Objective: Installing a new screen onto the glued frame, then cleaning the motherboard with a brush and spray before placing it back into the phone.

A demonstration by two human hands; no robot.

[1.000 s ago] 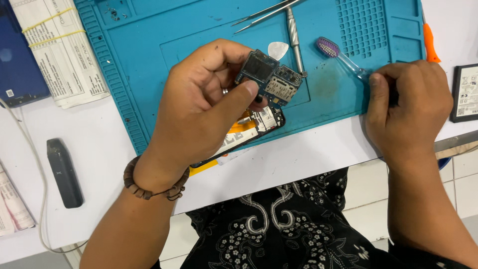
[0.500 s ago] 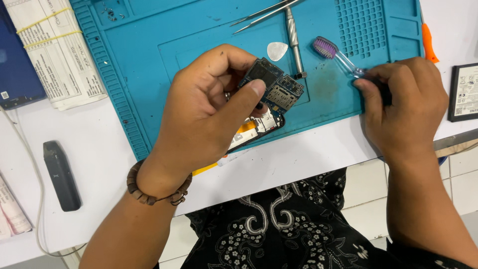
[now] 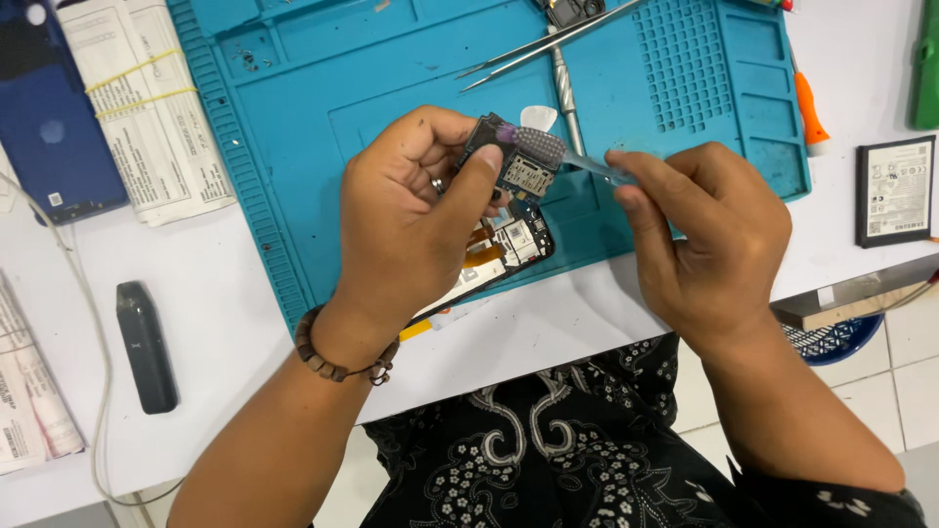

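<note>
My left hand point(image 3: 411, 220) pinches a small phone circuit board point(image 3: 518, 161) between thumb and fingers, holding it lifted above the teal repair mat point(image 3: 293, 117). My right hand point(image 3: 709, 235) is closed around the clear handle of a small brush point(image 3: 548, 149), thumb and fingers pressed together on it; its purple bristled head lies against the far left part of the board's face.

Just below the board, partly under my left hand, the opened phone body point(image 3: 509, 244) lies on the near edge of the mat, its inner parts and an orange flex strip showing. A beaded bracelet point(image 3: 337, 357) sits on my left wrist.

Farther back on the mat lie metal tweezers point(image 3: 533, 54), a screwdriver point(image 3: 564, 88) and a white pick point(image 3: 538, 117) that sits just beyond the board. An orange-handled tool point(image 3: 807, 103) rests at the mat's right edge, and a flat battery point(image 3: 895, 191) lies on the white table point(image 3: 225, 323) further right. To the left of the mat are a folded paper bundle with rubber bands point(image 3: 147, 108), a blue phone back cover point(image 3: 54, 108), and a small dark grey stick-shaped device point(image 3: 147, 347) nearer to me.
</note>
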